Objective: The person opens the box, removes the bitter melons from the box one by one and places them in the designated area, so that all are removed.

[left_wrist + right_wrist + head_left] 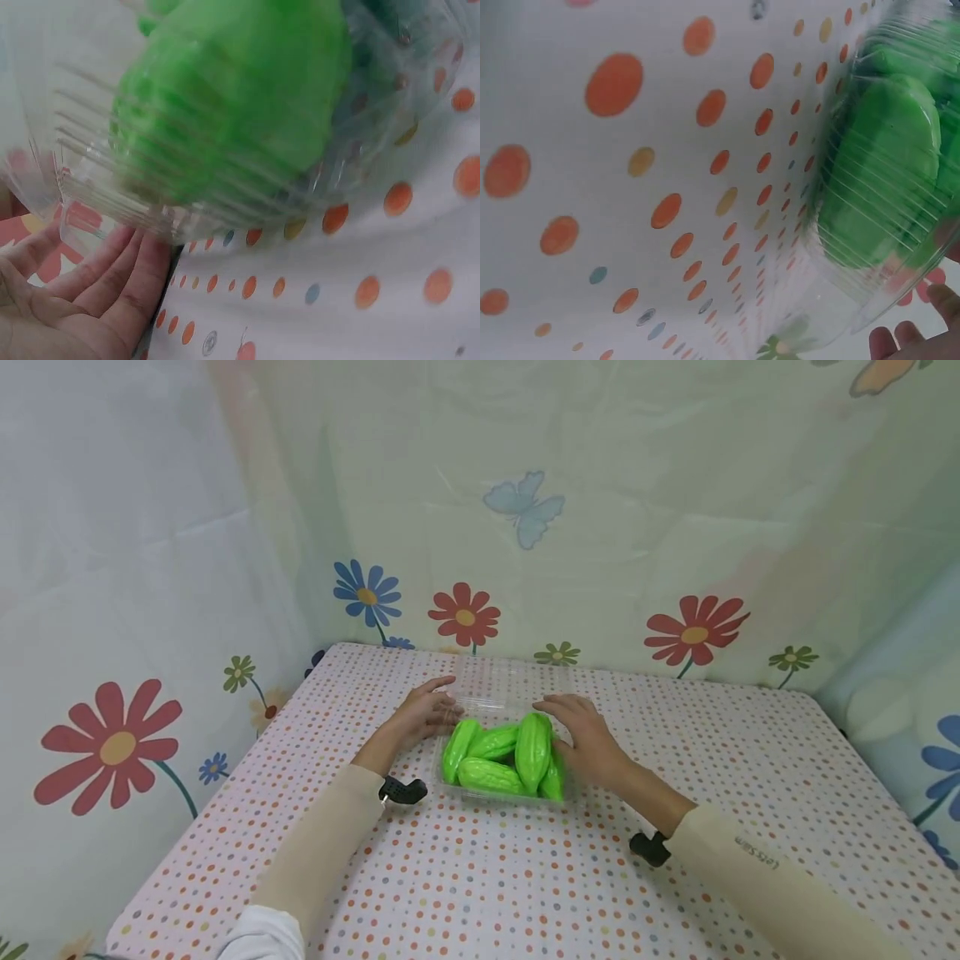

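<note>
A clear plastic rectangular container (487, 796) with a hinged lid (513, 679) sits on the desk (480, 885), whose pale top is printed with small orange, red and blue-grey dots. The container lies nearer the far edge than the near side, a little closer to the far left corner than to the far right one; its lid is folded open toward the far edge. Inside are five bright green, ribbed, elongated gourds: one leaning along the left wall (459, 752), one slanting at the back (493, 742), one lying along the front (490, 776), a large one propped over the right part (533, 752), and one partly hidden in the front right corner (553, 779). The left hand (425, 717) is at the container's left side, its fingers extended and loose, fingertips at the plastic. The right hand (592, 742) is at the right side, also unclenched, fingers stretched toward the lid's hinge; whether it presses the wall cannot be told. Beige sleeves (322, 835) cover both forearms, the right one bearing dark lettering (756, 852). Beyond the far edge hangs a pale cloth backdrop (600, 593) with red and blue flowers and a light blue butterfly (525, 510).
</note>
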Demonstrator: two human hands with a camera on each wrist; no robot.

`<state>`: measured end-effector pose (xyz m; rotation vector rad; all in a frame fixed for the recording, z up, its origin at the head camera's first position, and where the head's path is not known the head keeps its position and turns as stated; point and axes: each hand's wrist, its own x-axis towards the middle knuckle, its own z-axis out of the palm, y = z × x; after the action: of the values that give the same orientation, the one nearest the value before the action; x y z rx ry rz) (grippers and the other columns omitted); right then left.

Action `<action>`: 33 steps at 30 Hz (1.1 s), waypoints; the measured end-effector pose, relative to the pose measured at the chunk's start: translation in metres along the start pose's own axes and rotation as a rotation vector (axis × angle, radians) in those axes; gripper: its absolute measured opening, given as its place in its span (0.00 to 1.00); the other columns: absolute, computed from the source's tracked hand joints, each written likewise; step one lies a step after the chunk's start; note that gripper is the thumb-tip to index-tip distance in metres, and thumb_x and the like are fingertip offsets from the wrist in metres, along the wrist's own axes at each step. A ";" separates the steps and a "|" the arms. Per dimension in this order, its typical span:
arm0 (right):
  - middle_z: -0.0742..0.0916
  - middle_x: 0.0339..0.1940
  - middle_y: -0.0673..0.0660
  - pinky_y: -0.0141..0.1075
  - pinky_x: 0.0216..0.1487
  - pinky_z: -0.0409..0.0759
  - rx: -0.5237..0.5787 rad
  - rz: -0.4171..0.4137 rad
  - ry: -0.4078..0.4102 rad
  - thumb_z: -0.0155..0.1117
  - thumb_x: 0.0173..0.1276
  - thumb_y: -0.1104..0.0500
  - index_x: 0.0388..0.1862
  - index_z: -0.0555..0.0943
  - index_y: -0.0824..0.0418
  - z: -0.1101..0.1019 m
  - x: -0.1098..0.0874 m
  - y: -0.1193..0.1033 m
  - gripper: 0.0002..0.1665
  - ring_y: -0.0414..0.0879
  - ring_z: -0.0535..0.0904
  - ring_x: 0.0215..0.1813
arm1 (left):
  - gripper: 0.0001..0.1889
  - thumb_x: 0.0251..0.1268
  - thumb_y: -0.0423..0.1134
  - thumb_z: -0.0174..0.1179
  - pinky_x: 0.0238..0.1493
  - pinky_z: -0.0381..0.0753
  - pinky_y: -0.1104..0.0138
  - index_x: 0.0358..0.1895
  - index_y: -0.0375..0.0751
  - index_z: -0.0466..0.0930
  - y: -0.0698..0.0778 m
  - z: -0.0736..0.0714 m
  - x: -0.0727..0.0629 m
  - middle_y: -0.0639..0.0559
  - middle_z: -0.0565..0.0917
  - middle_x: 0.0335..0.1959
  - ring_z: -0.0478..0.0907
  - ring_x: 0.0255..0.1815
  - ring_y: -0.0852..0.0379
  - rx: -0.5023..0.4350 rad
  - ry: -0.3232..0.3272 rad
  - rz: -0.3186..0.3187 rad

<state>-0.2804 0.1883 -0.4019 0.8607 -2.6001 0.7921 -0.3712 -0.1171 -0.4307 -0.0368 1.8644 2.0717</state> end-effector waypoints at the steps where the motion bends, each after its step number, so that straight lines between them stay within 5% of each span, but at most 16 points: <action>1: 0.75 0.70 0.67 0.70 0.65 0.65 -0.008 -0.011 -0.007 0.63 0.63 0.77 0.69 0.75 0.62 0.000 0.000 -0.001 0.34 0.67 0.63 0.73 | 0.30 0.74 0.33 0.53 0.49 0.86 0.58 0.77 0.60 0.66 0.000 0.000 0.000 0.36 0.84 0.56 0.85 0.53 0.45 -0.012 -0.004 -0.001; 15: 0.79 0.67 0.65 0.70 0.67 0.64 -0.086 -0.177 -0.011 0.50 0.55 0.82 0.61 0.83 0.58 0.005 -0.001 -0.005 0.38 0.68 0.66 0.73 | 0.28 0.77 0.31 0.46 0.50 0.85 0.58 0.78 0.49 0.63 -0.006 0.001 -0.006 0.38 0.87 0.48 0.87 0.47 0.47 -0.074 -0.021 0.073; 33: 0.82 0.64 0.65 0.69 0.67 0.65 -0.038 -0.222 -0.102 0.49 0.54 0.84 0.57 0.85 0.61 0.003 0.004 -0.007 0.36 0.66 0.70 0.71 | 0.28 0.75 0.31 0.46 0.59 0.80 0.55 0.77 0.43 0.64 -0.011 0.007 -0.009 0.44 0.89 0.41 0.86 0.50 0.49 -0.118 -0.003 0.127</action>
<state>-0.2791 0.1798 -0.3998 1.1814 -2.5373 0.6508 -0.3585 -0.1115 -0.4383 0.0575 1.7824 2.2641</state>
